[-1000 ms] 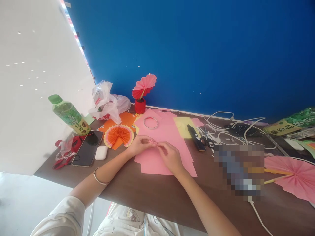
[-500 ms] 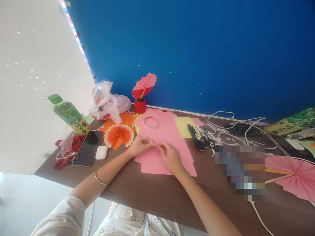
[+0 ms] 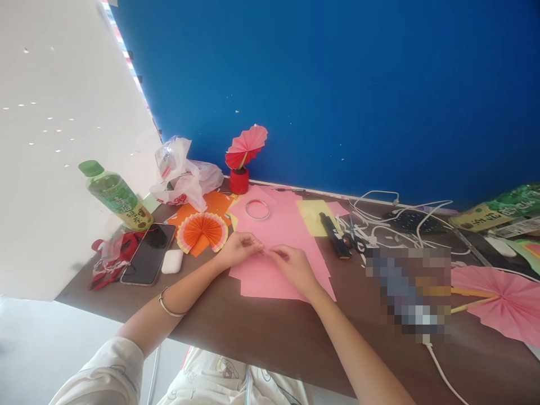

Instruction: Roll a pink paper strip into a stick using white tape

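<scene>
Fingertip to fingertip, my left hand (image 3: pixel 241 248) and my right hand (image 3: pixel 294 268) meet over pink paper sheets (image 3: pixel 270 284) lying on the table. Both are closed in a pinch. Whatever sits between the fingers is too small to make out against the pink. A silver ring-shaped bangle (image 3: pixel 257 210) rests on the sheets just beyond my hands. To the left of my left hand lies an orange pleated paper fan (image 3: pixel 202 232) with a pink and yellow rim.
A phone (image 3: pixel 148 256), a white earbud case (image 3: pixel 172 261) and a green-capped bottle (image 3: pixel 118 197) are at the left. Behind stands a pink paper fan in a red pot (image 3: pixel 239 181). A black pen-like tool (image 3: pixel 335 237), scissors (image 3: pixel 354 242) and white cables (image 3: pixel 405 211) lie to the right.
My right hand has shifted slightly to the right, and the fingers of both hands have moved a little. The whole view has drifted slightly. The things on the table keep their places.
</scene>
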Demonstrator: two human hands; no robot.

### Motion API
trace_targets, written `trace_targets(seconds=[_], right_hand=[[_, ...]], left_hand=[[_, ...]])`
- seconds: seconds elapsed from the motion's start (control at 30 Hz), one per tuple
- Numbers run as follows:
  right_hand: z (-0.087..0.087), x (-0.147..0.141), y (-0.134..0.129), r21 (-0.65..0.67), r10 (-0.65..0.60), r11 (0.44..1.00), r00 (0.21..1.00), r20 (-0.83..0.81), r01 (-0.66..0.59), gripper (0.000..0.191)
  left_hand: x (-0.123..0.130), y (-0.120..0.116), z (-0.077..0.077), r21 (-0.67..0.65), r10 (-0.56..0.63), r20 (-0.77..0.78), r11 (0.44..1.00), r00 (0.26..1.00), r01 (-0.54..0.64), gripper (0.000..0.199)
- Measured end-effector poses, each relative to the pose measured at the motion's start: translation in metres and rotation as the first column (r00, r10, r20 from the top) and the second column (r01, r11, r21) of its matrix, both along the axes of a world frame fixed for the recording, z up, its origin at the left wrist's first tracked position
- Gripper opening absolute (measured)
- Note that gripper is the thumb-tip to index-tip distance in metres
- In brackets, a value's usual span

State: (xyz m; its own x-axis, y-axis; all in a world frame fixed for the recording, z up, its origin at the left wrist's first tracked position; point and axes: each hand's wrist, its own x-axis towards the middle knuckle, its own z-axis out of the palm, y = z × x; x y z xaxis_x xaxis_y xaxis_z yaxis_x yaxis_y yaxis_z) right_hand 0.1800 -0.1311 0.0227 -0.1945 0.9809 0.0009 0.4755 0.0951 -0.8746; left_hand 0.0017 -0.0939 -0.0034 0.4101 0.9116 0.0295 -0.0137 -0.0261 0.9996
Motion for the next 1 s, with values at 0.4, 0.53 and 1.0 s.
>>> trace_targets(seconds=[0.4,0.53,1.0], right_hand=[[0.012,0.001,-0.001,-0.065,0.011,0.998,0.998,-0.057,-0.014,0.025],[0.015,0.008,0.002,-0.076,0.026,0.997,0.999,-0.019,-0.028,0.022],[0.01,0.002,0.002,-0.136,-0.003,0.99,0.981,-0.192,-0.024,0.033]], left_hand=[[0.006,-0.002,0.004,-0.027,0.151,0.075,0.988,0.986,-0.15,0.028],[0.001,0.004,0.002,-0.04,0.204,0.074,0.979,0.976,-0.202,0.031],[0.006,-0.001,0.003,-0.106,0.169,0.098,0.982,0.981,-0.158,0.031]])
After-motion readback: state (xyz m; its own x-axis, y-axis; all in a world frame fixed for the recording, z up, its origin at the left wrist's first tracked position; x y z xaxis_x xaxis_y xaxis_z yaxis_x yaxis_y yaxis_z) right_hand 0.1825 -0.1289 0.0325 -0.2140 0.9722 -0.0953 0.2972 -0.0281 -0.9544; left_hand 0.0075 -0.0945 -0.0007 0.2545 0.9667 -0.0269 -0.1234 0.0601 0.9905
